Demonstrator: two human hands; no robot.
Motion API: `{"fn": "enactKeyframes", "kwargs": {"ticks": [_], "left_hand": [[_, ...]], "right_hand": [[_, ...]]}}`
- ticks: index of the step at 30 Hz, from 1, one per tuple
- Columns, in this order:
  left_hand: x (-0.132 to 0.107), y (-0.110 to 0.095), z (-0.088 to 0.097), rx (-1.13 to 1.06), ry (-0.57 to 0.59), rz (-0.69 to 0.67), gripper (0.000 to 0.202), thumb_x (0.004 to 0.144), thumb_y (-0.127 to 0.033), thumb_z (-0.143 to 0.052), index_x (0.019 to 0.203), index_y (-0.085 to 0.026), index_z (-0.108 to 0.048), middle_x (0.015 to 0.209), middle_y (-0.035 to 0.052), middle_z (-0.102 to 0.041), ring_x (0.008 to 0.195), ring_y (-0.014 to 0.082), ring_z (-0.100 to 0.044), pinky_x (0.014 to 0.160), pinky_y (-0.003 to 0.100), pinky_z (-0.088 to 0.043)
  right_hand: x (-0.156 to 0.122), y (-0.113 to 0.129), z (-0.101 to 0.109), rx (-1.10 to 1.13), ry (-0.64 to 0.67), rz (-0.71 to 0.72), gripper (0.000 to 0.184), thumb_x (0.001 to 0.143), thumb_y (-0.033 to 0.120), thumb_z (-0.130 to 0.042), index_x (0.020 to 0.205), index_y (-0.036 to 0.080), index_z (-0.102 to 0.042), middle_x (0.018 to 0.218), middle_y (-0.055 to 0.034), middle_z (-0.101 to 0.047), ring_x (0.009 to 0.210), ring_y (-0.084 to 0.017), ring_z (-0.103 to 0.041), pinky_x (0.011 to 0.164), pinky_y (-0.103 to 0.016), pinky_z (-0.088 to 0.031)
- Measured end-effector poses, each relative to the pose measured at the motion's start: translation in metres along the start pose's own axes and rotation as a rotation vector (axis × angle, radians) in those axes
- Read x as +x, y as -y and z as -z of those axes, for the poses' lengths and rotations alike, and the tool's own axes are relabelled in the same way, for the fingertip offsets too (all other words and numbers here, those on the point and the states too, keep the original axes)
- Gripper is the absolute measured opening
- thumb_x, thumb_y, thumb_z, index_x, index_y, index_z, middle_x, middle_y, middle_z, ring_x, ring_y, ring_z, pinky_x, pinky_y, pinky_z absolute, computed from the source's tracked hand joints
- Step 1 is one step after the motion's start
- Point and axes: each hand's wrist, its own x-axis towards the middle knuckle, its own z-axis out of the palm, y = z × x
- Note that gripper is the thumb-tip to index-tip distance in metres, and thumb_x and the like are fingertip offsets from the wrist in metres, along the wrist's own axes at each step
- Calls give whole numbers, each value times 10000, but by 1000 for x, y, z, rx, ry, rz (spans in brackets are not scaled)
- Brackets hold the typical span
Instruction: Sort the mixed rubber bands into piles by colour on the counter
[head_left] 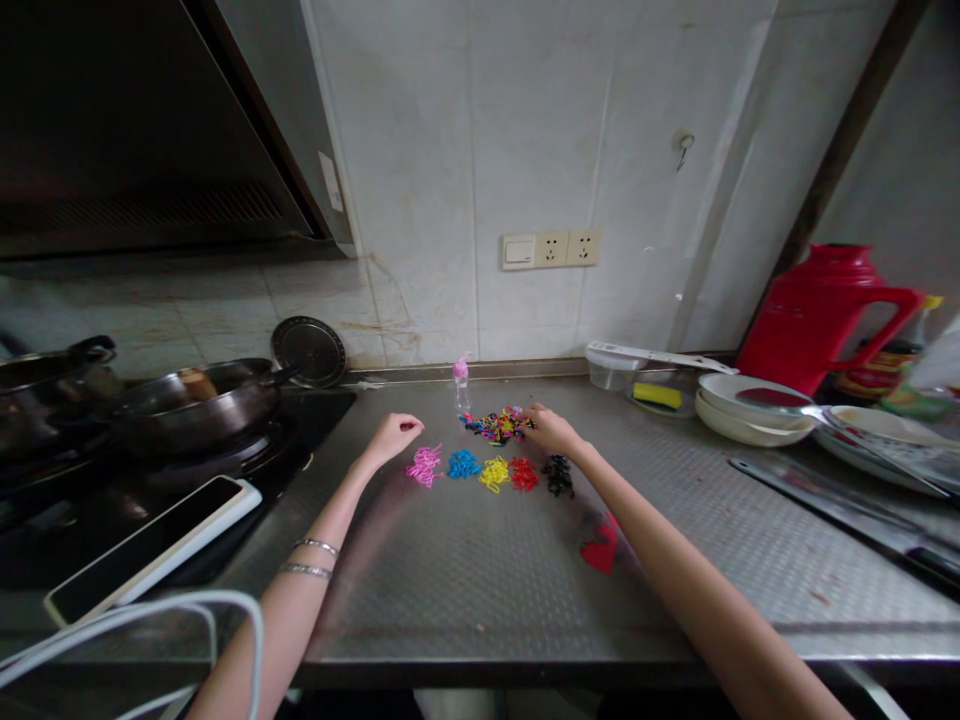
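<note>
Multicoloured bands (pixel 493 427), right hand (pixel 556 432) at edge, single-colour piles (pixel 494 474) nearby

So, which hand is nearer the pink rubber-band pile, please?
Left. The left hand is just beyond and left of the pink pile; the right hand is farther right, at the multicoloured pile.

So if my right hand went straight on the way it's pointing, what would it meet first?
Most likely the mixed-colour pile. Your right hand is at its right end, though whether it already touches is hard to tell.
</note>
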Motion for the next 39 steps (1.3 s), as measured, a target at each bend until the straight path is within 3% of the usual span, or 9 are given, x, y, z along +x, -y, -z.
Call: {"fn": "enactKeyframes", "kwargs": {"ticks": [11, 17, 25, 30, 39], "left_hand": [[1, 9, -2, 12, -33, 30, 212, 682, -226, -480, 727, -138, -667, 758, 53, -674, 732, 161, -600, 701, 251, -439], [1, 13, -3, 10, -57, 30, 221, 688, -234, -472, 723, -130, -664, 729, 53, -669, 699, 157, -597, 660, 238, -435], [2, 14, -3, -14, -59, 51, 219, 684, -233, -478, 728, -124, -663, 723, 54, -668, 696, 156, -596, 654, 235, -436], [3, 15, -3, -26, -71, 38, 230, 681, -236, -475, 732, -117, -665, 708, 59, -665, 686, 163, -597, 647, 245, -438], [4, 19, -4, -28, -88, 20, 233, 679, -243, -474, 722, -116, -665, 706, 61, -664, 666, 161, -592, 620, 239, -430]], "right_hand": [[7, -5, -7, -76, 36, 21, 194, 794, 275, -451, 878, 226, -618, 934, -42, -584, 825, -140, -535, 640, -187, -355], [7, -9, -16, 28, -64, -2, 224, 805, 327, -443, 860, 206, -623, 882, -50, -580, 789, -127, -532, 685, -192, -360], [9, -13, -18, 221, -247, -85, 226, 743, 332, -493, 777, 162, -636, 773, -49, -608, 686, -129, -529, 631, -207, -375], [11, 23, -8, 348, -224, -23, 241, 747, 320, -478, 805, 150, -638, 701, -39, -636, 616, -119, -534, 572, -197, -372], [9, 138, -22, 233, 49, 360, 178, 736, 216, -499, 824, 186, -651, 776, -22, -648, 685, -111, -556, 594, -180, -366]]}}
